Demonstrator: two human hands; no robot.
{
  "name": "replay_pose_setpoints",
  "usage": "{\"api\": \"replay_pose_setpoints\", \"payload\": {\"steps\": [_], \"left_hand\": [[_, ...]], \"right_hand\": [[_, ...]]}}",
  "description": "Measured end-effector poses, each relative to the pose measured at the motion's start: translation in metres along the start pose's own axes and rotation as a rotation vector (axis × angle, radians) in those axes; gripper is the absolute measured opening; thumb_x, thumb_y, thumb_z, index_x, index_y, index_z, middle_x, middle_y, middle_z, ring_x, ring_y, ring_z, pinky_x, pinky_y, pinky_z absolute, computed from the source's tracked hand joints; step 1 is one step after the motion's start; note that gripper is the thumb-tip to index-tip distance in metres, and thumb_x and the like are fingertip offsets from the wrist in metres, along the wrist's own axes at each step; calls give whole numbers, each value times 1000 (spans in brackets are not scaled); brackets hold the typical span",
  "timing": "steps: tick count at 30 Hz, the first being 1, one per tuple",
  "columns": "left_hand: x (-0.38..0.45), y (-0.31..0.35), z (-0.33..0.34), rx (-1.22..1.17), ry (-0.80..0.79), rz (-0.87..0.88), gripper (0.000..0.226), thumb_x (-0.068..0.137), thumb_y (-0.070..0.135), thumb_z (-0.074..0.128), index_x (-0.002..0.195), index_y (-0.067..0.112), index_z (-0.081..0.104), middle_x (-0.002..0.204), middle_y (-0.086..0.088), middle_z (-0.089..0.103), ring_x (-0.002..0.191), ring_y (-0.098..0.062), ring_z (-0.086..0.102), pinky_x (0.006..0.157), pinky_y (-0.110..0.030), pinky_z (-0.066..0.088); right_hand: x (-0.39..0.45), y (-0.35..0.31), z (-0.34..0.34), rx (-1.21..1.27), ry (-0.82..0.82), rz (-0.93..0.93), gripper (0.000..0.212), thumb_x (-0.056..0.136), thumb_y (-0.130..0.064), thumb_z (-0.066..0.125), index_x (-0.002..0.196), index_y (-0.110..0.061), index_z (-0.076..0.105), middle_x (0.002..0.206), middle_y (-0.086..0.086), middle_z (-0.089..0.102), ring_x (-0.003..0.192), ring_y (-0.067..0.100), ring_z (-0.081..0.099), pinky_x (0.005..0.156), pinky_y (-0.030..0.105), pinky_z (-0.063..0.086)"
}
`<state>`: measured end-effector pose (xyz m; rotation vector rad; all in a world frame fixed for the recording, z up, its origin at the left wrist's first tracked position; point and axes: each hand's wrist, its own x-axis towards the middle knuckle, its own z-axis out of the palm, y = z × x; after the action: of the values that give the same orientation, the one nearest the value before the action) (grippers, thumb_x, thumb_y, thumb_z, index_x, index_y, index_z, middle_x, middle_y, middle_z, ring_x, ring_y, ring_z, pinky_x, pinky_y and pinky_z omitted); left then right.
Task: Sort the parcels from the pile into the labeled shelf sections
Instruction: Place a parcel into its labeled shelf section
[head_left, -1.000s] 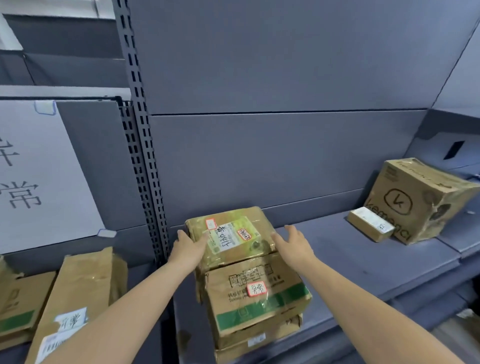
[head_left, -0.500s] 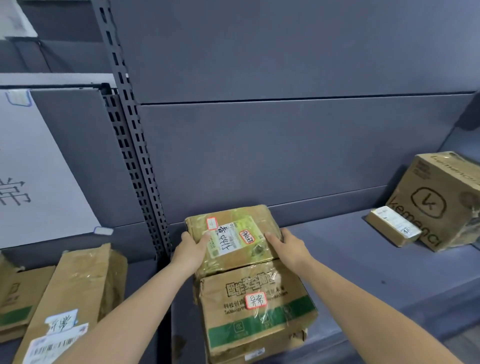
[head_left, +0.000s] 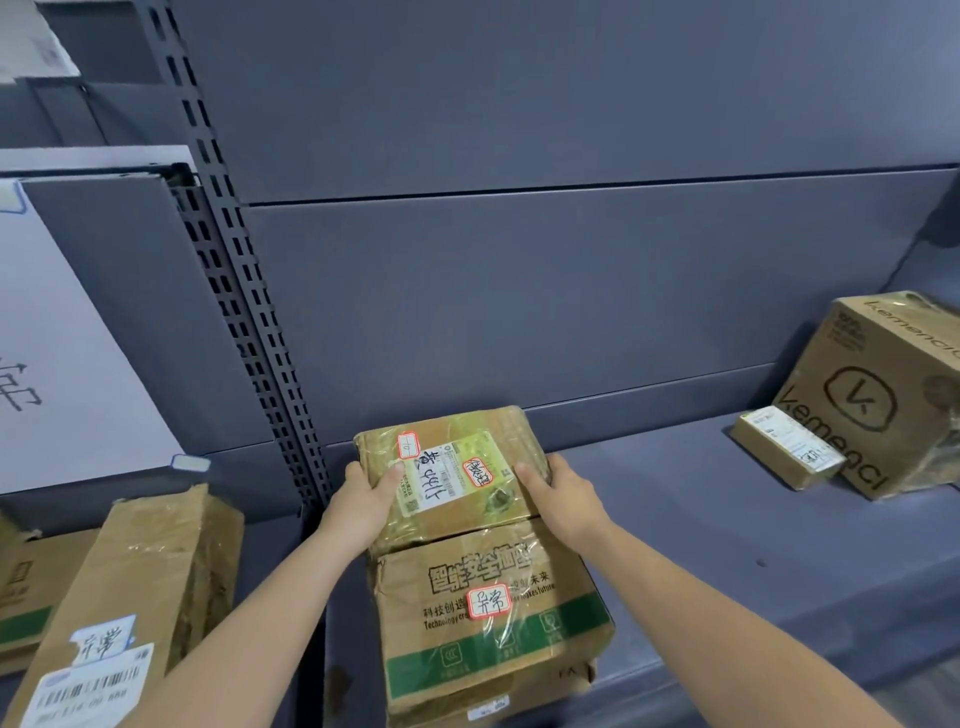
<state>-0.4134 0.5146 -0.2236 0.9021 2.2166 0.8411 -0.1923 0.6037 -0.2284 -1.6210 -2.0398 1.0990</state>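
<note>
Your left hand (head_left: 366, 501) and right hand (head_left: 563, 496) clamp the top parcel (head_left: 449, 475) on the stack of boxes (head_left: 493, 618), apparently taped slick, so it may slip sideways as you lift.

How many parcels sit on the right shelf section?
5 visible: top parcel held by both hands, green-striped box beneath it, a third underneath, small box and large box far right. More may be hidden.
</note>
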Motion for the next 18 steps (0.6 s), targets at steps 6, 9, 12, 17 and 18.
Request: {"api": "replay_pose_setpoints", "payload": {"steps": [6, 9, 12, 17, 18], "left_hand": [[-3, 1, -1, -25, 12, -5, 44, 97, 54, 41, 116, 14, 43, 100, -2, 63, 88, -22, 63, 83, -41, 54], [-5, 6, -5, -58, 4, -13, 44, 97, 53, 42, 117, 14, 43, 104, -3, 63, 90, -22, 64, 84, -41, 54], [-5, 14, -12, -74, 18, 10, 44, 97, 53, 42, 119, 15, 43, 106, -3, 63, 89, -22, 64, 83, -40, 54], [-12, 34, -24, -97, 35, 24, 50, 96, 55, 43, 124, 13, 43, 109, -4, 63, 92, -23, 64, 83, -39, 54], [-15, 38, -25, -102, 39, 28, 50, 96, 54, 42, 125, 13, 42, 110, -4, 62, 93, -23, 63, 83, -39, 53]], "right_hand": [[-2, 0, 2, -78, 71, -30, 48, 96, -62, 34, 116, -21, 49, 102, -2, 67, 91, 18, 65, 82, 41, 56], [-2, -4, -1, -93, 82, -46, 47, 96, -60, 35, 112, -20, 51, 101, -1, 67, 90, 18, 64, 80, 41, 55], [-1, -11, -8, -96, 112, -76, 45, 97, -58, 35, 111, -18, 51, 97, -1, 66, 87, 19, 64, 76, 39, 55], [-2, -27, -28, -124, 163, -115, 44, 97, -57, 36, 109, -17, 51, 99, 3, 66, 90, 24, 63, 76, 38, 53], [-3, -29, -33, -121, 173, -117, 45, 96, -57, 36, 109, -18, 52, 99, 2, 66, 90, 24, 63, 77, 39, 53]]}}
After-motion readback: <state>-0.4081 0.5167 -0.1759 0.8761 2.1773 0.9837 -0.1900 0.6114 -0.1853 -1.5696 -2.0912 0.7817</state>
